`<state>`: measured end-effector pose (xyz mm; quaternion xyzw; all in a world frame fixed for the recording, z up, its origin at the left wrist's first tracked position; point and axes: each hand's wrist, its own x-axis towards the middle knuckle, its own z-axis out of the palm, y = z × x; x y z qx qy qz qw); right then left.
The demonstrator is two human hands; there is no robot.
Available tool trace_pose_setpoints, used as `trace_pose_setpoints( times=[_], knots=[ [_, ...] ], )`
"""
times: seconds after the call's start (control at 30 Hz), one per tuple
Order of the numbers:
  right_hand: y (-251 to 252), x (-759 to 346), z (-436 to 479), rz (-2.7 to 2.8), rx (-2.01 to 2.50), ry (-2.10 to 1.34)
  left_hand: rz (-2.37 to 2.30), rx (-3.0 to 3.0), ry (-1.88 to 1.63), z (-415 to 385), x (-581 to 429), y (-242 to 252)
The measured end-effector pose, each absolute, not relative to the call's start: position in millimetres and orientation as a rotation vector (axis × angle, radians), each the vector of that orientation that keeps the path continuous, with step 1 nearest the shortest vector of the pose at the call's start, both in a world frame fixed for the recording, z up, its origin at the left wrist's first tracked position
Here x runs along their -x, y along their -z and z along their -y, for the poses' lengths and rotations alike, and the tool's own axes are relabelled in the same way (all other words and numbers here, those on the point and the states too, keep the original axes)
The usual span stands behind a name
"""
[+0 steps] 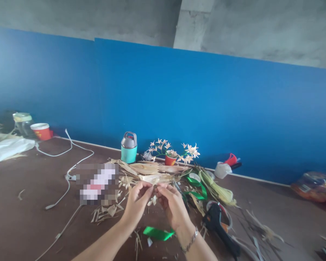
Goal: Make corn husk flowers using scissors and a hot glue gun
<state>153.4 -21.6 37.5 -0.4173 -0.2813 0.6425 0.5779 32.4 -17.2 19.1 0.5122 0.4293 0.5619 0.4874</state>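
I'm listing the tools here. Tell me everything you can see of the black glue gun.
The glue gun is black and plastic-looking, with a blocky body and a long handle angled toward the picture's lower right. It lies on the brown table, right of the right hand, which does not touch it. It partly hides a ring-shaped item; contact is unclear.

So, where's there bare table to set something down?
The widest patch of table is near left, left of the white cables, with one small scrap. Another lies right, between the white container and the packet, beyond the loose strands. It's crowded around the left hand and right hand: husks, ribbon, glue gun.
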Motion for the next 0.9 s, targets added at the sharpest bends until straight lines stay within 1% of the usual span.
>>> trace_pose_setpoints(
  times=[0.13,0.3,0.47,0.6,0.73,0.9],
  knots=[
    [-42.1,-151.6,24.2,0.829,1.015,-1.431,-1.045,-1.239,-1.385,16.5,-31.7,-18.0],
    [-47.0,-161.0,21.1,1.189,1.018,-1.292,-0.963,-1.019,-1.357,16.2,-30.1,-21.0],
    [-43.0,-175.6,13.1,1.442,1.130,-1.173,-0.949,-0.908,-1.346,16.2,-31.2,-25.5],
    [-42.0,-182.1,10.5,1.405,1.151,-1.231,-1.019,-0.947,-1.348,16.4,-32.1,-27.6],
    [-42.6,-182.5,10.2,1.353,1.080,-1.288,-1.067,-1.138,-1.331,15.4,-32.5,-24.2],
    [-42.6,-179.4,9.9,1.362,1.117,-1.261,-1.071,-1.324,-1.319,14.6,-32.6,-17.1]
  ],
)
